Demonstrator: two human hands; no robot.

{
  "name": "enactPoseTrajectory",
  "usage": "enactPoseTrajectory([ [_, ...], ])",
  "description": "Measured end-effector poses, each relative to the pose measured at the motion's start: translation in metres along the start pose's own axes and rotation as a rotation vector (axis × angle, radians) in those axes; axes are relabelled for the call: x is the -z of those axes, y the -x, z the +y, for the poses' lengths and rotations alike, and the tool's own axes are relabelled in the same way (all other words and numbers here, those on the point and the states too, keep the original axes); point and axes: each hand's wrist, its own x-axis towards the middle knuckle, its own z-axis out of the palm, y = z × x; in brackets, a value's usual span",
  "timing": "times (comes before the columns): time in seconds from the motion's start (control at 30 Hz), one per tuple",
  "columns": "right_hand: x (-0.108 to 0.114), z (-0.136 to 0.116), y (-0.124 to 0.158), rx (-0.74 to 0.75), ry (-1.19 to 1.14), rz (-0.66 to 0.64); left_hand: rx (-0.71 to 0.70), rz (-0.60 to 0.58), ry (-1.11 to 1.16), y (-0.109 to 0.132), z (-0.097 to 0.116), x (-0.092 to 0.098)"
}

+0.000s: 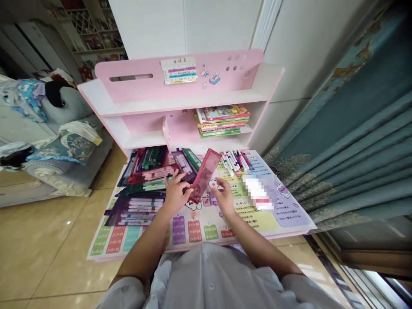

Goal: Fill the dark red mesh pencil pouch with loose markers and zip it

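My left hand (pixel 176 193) grips the lower end of a translucent red mesh pouch (pixel 203 176), which stands tilted between my hands. My right hand (pixel 222 196) is just right of the pouch, its fingertips pinched together with nothing visible in them. Left of the pouch lies a heap of packaged marker sets (pixel 146 176) on a printed multiplication desk mat (pixel 196 231). Loose felt pens (pixel 234 163) lie beyond my right hand. A pixelated, blurred object (pixel 259 193) on the mat's right side cannot be identified.
A pink-and-white desk shelf (pixel 135 86) rises behind the mat, holding a stack of books (pixel 222 122). A grey sofa (pixel 61 146) with piled cloth stands to the left. A teal curtain (pixel 341 128) hangs to the right. Tiled floor (pixel 48 244) surrounds the desk.
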Motion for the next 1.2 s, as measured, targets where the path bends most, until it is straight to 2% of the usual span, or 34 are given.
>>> enactPoseTrajectory([
  [0.07, 0.004, -0.005, 0.004, 0.243, 0.251, 0.099, -0.056, 0.023, -0.046, 0.003, -0.004, -0.001],
  [0.13, 0.007, -0.015, 0.007, 0.527, 0.524, 0.087, -0.106, 0.030, -0.083, 0.006, -0.006, 0.000],
  [0.2, 0.008, -0.029, 0.009, 0.710, 0.725, -0.032, -0.148, 0.028, -0.109, 0.008, -0.007, 0.001],
  [0.3, 0.004, -0.049, 0.005, 0.823, 0.913, -0.237, -0.201, 0.011, -0.129, 0.009, -0.007, 0.001],
  [0.37, -0.001, -0.057, 0.000, 0.848, 0.979, -0.338, -0.232, 0.012, -0.130, 0.009, -0.006, 0.001],
  [0.43, -0.005, -0.058, -0.005, 0.862, 1.017, -0.370, -0.253, 0.020, -0.127, 0.010, -0.006, 0.000],
  [0.53, -0.007, -0.050, -0.008, 0.884, 1.014, -0.334, -0.241, 0.024, -0.129, 0.009, -0.008, 0.000],
  [0.7, -0.002, -0.035, -0.009, 0.840, 0.947, -0.291, -0.095, -0.039, -0.156, 0.005, -0.017, 0.005],
  [0.93, 0.007, -0.035, -0.015, 0.724, 0.915, -0.307, 0.057, -0.095, -0.183, -0.001, -0.027, 0.012],
  [1.07, 0.006, -0.036, -0.013, 0.705, 0.922, -0.356, 0.062, -0.137, -0.162, -0.001, -0.026, 0.008],
  [1.2, 0.000, -0.045, -0.010, 0.629, 0.925, -0.396, 0.048, -0.100, -0.135, 0.000, -0.024, 0.006],
])
